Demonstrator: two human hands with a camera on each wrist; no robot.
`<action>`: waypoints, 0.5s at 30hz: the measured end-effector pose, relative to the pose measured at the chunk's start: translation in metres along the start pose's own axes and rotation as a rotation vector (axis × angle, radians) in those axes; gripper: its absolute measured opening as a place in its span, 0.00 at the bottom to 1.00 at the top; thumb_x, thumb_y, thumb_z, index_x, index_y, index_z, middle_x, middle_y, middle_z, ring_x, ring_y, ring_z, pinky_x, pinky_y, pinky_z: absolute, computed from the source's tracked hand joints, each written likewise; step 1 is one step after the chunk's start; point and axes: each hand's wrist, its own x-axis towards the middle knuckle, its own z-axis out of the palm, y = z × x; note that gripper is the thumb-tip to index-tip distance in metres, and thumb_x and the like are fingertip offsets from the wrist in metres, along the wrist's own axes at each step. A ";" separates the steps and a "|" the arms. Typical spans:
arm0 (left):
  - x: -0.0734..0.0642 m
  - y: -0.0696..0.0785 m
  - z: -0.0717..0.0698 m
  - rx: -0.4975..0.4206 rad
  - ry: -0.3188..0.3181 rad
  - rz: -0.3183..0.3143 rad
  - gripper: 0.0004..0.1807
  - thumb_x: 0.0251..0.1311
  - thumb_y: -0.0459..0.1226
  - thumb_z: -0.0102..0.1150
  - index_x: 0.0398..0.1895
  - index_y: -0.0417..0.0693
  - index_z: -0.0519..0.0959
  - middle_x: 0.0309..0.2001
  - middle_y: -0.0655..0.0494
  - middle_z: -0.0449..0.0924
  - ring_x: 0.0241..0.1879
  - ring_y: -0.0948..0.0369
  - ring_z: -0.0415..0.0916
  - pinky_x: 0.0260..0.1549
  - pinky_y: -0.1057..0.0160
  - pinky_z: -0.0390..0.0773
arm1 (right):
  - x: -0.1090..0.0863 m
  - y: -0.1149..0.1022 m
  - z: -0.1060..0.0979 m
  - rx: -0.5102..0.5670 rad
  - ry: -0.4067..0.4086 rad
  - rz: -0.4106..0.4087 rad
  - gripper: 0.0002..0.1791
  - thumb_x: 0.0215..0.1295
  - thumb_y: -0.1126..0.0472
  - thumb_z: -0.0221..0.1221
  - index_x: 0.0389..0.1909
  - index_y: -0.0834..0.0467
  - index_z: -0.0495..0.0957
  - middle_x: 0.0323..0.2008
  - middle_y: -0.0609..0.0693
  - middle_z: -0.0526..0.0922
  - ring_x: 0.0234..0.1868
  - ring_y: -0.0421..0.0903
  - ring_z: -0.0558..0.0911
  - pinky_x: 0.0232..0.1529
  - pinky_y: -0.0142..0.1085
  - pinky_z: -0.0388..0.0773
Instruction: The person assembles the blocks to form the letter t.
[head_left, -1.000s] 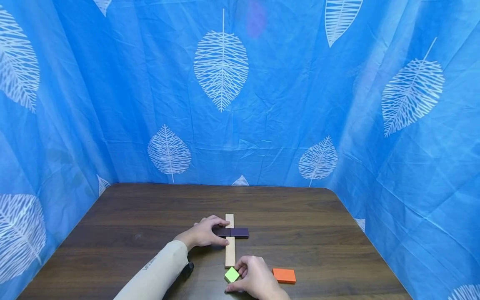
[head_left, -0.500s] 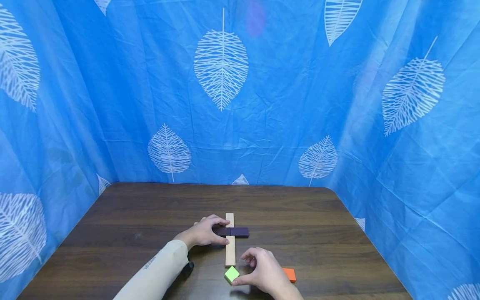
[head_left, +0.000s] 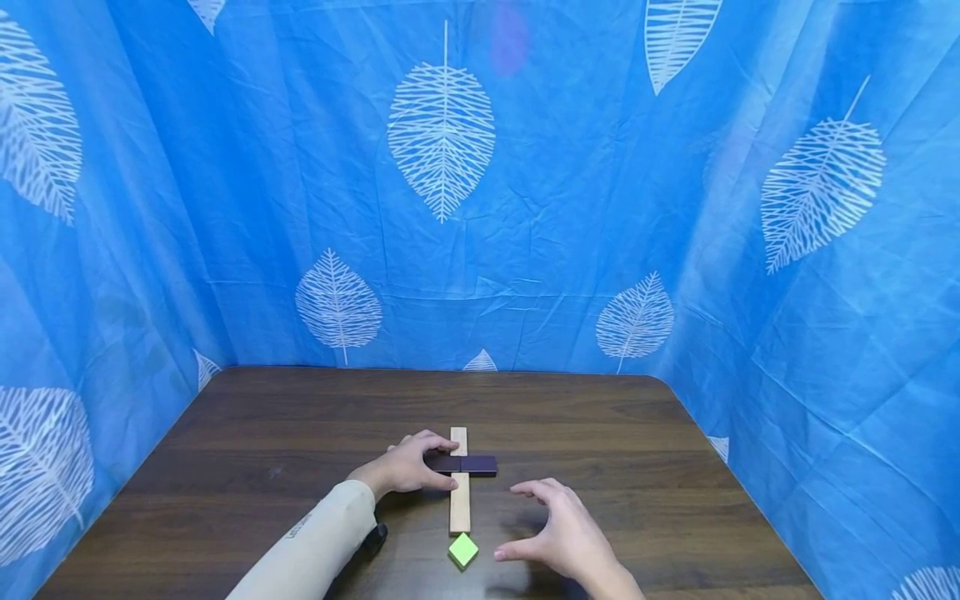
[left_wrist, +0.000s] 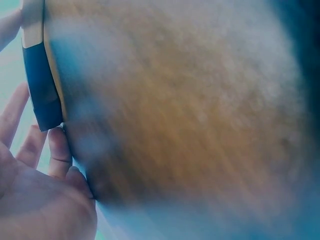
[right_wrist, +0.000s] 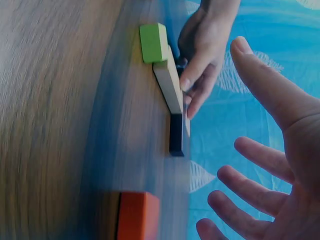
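On the brown table two pale wooden blocks and two dark purple blocks form a cross. The far pale block (head_left: 459,437) and near pale block (head_left: 460,508) lie lengthwise; the right dark block (head_left: 478,466) and left dark block (head_left: 444,464) lie crosswise. My left hand (head_left: 405,465) spans the left dark block, thumb touching the near pale block and a finger at the far one. A green block (head_left: 463,550), turned cornerwise, stands at the near end of the cross. My right hand (head_left: 564,533) hovers to its right with fingers spread, holding nothing. An orange block (right_wrist: 136,215) is hidden in the head view.
The table's far edge (head_left: 450,368) runs along a blue curtain (head_left: 540,208) printed with white leaves; the curtain also hangs at both sides. My left forearm's pale sleeve (head_left: 315,533) crosses the table's near left part.
My right hand has let go of the green block and moved right, fingers spreading, over where the orange block showed. The green block and my left hand look unmoved.
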 end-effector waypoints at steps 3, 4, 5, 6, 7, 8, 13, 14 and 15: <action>0.000 0.000 0.000 -0.002 0.001 0.002 0.34 0.50 0.53 0.77 0.61 0.60 0.80 0.63 0.53 0.71 0.63 0.45 0.64 0.61 0.28 0.51 | -0.001 0.004 -0.005 -0.001 -0.007 0.021 0.43 0.34 0.35 0.80 0.53 0.52 0.83 0.51 0.49 0.81 0.52 0.57 0.78 0.49 0.56 0.76; 0.000 0.000 0.000 -0.001 0.002 0.004 0.34 0.49 0.54 0.77 0.61 0.60 0.80 0.63 0.53 0.71 0.63 0.45 0.64 0.61 0.28 0.51 | -0.001 0.005 -0.006 0.000 -0.014 0.035 0.42 0.35 0.35 0.80 0.53 0.52 0.83 0.51 0.49 0.81 0.52 0.57 0.78 0.49 0.56 0.76; 0.000 0.000 0.000 -0.001 0.002 0.006 0.34 0.49 0.54 0.77 0.61 0.60 0.80 0.63 0.53 0.71 0.63 0.45 0.64 0.61 0.28 0.51 | -0.002 0.006 -0.008 -0.001 -0.020 0.046 0.42 0.35 0.35 0.80 0.52 0.52 0.83 0.51 0.50 0.81 0.52 0.57 0.78 0.49 0.57 0.76; 0.000 0.000 0.000 -0.002 0.003 0.008 0.33 0.49 0.53 0.77 0.61 0.59 0.80 0.63 0.52 0.71 0.63 0.45 0.64 0.61 0.28 0.51 | -0.002 0.007 -0.009 -0.004 -0.025 0.056 0.41 0.36 0.36 0.80 0.52 0.52 0.83 0.51 0.50 0.81 0.52 0.57 0.78 0.48 0.57 0.76; 0.001 -0.001 0.000 -0.001 0.003 0.010 0.33 0.49 0.53 0.77 0.61 0.59 0.80 0.62 0.52 0.71 0.62 0.45 0.64 0.61 0.28 0.51 | -0.002 0.008 -0.010 -0.003 -0.031 0.064 0.41 0.36 0.36 0.80 0.52 0.52 0.83 0.51 0.50 0.81 0.51 0.57 0.78 0.48 0.57 0.76; 0.001 -0.001 0.000 -0.004 0.002 0.010 0.33 0.50 0.53 0.77 0.61 0.59 0.80 0.63 0.52 0.71 0.63 0.45 0.64 0.61 0.28 0.51 | -0.003 0.009 -0.011 0.000 -0.037 0.068 0.40 0.36 0.37 0.80 0.52 0.52 0.83 0.51 0.51 0.81 0.51 0.57 0.78 0.47 0.56 0.76; 0.001 -0.001 0.000 -0.013 -0.003 0.008 0.33 0.50 0.53 0.77 0.61 0.59 0.80 0.63 0.52 0.71 0.63 0.45 0.63 0.61 0.28 0.51 | -0.005 0.016 -0.013 0.032 -0.057 0.056 0.39 0.38 0.41 0.81 0.52 0.54 0.83 0.50 0.51 0.82 0.47 0.56 0.79 0.44 0.53 0.77; 0.001 -0.001 0.000 -0.015 -0.004 0.006 0.33 0.50 0.54 0.77 0.61 0.59 0.80 0.63 0.52 0.71 0.63 0.45 0.63 0.61 0.28 0.51 | -0.006 0.017 -0.013 0.036 -0.060 0.058 0.39 0.37 0.41 0.81 0.52 0.54 0.83 0.50 0.51 0.82 0.47 0.56 0.79 0.44 0.53 0.77; 0.001 -0.001 0.000 -0.014 -0.003 0.007 0.33 0.50 0.53 0.77 0.61 0.59 0.80 0.63 0.53 0.71 0.63 0.45 0.64 0.61 0.28 0.51 | -0.006 0.018 -0.013 0.038 -0.065 0.065 0.39 0.37 0.41 0.81 0.52 0.55 0.83 0.50 0.51 0.82 0.47 0.56 0.79 0.44 0.53 0.77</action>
